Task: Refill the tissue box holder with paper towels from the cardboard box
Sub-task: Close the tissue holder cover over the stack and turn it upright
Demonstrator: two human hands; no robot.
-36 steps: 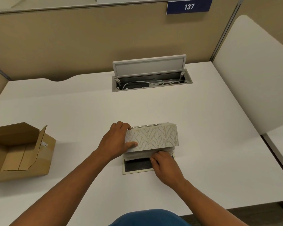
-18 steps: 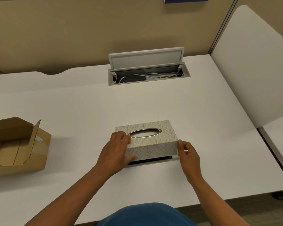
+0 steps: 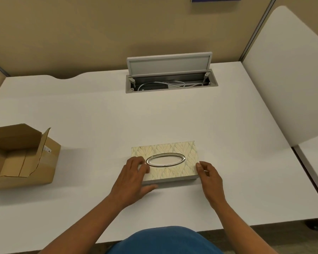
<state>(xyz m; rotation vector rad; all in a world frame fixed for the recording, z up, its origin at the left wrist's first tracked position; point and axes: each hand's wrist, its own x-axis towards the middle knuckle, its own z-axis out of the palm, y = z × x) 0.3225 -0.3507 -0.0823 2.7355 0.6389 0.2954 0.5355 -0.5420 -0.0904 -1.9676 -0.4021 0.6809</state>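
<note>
A: Where does the tissue box holder (image 3: 170, 162) sit?

B: Flat on the white bench (image 3: 99, 114), oval opening up. The left hand (image 3: 134, 177) presses spread fingers on its 9 o'clock end; the right hand (image 3: 209, 177) touches the 3 o'clock end, fingers loosely curled.

A: And the cardboard box (image 3: 20, 156)?

B: Well apart at 9 o'clock, flaps open.

My single head-worn view: looks forward and steeply down, close over the white desk (image 3: 103, 114), toward the beige partition (image 3: 99, 33).
</note>
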